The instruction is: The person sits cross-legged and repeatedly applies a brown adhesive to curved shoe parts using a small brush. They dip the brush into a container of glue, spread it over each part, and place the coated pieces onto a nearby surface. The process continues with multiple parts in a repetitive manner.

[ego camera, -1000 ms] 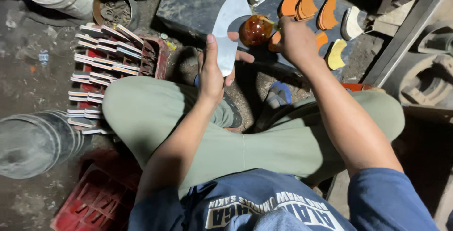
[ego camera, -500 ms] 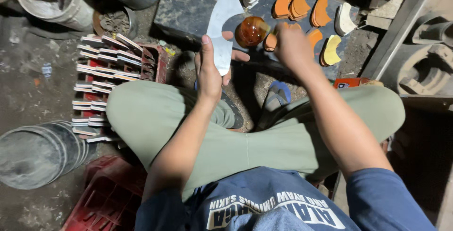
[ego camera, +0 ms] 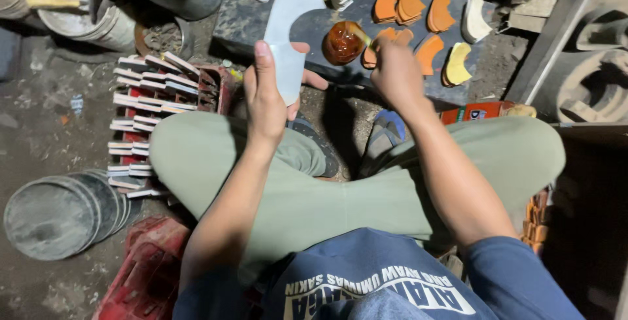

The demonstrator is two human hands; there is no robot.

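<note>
Left hand (ego camera: 265,101) fingers gripped white insole (ego camera: 288,39); right hand (ego camera: 396,75) fingers closed on brush (ego camera: 359,34) at amber jar (ego camera: 341,43).

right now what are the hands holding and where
Left hand grips the white curved piece by its lower end; right hand holds a brush by its handle.

I see one pkg: flat orange box (ego camera: 481,111) w/ small blue-white label, on ground by my right knee.
</note>
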